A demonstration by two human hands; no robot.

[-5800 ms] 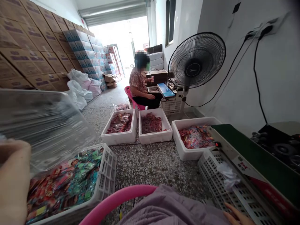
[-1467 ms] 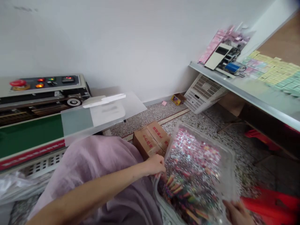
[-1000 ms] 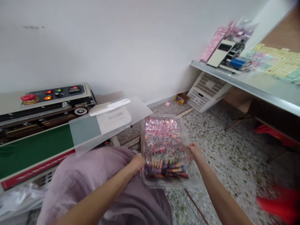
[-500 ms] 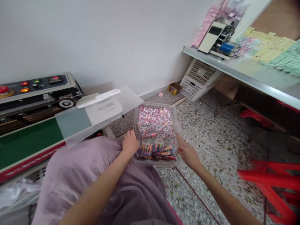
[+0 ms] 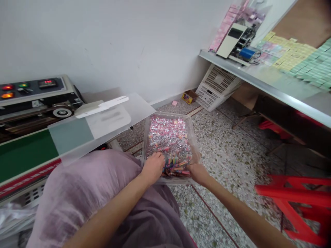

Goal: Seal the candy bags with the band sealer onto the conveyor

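While my left hand (image 5: 153, 167) and right hand (image 5: 197, 173) clasp the candy-filled clear tray (image 5: 168, 114), centre frame, I'd keep it level.

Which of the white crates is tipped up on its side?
The crate under the steel shelf, tilted up on edge; the other crate lies flat beneath the conveyor.

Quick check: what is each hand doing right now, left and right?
Left hand: closed on the near left edge of the clear tray of wrapped packets.
Right hand: closed on the tray's near right corner.
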